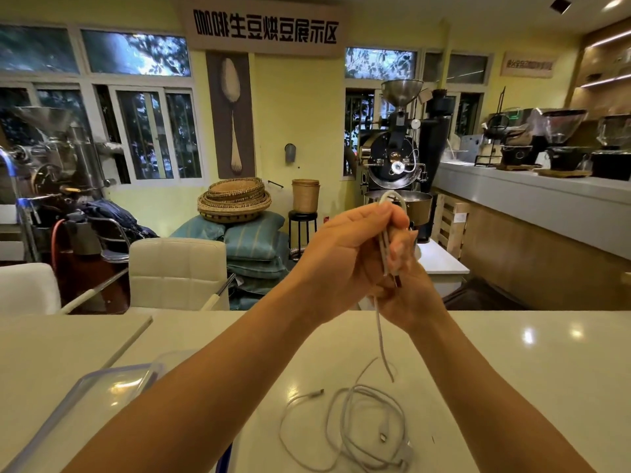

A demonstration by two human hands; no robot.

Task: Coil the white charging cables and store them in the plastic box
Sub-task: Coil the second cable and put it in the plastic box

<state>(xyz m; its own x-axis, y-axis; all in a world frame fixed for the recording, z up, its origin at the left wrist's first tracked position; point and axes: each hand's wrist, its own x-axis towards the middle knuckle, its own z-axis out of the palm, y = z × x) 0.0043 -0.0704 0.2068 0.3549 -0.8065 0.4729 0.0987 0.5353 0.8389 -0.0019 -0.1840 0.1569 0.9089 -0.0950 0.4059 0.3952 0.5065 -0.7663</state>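
Raised above the white table (512, 370), my left hand (345, 247) and my right hand (406, 288) are pressed together around a folded bundle of white charging cable (385, 240). A loop of it sticks out above my left thumb. Its loose tail (380, 339) hangs down from my hands toward the table. More white cables (362, 428) lie in a loose tangle on the table below, with plugs showing. The clear plastic box (102, 390) with a blue-edged rim sits at the lower left, partly hidden by my left forearm.
A white board (68, 339) lies on the table's left side. White chairs (177, 271) stand beyond the far edge. Baskets, cushions, a coffee roaster (396, 158) and a long counter (532, 199) fill the room behind.
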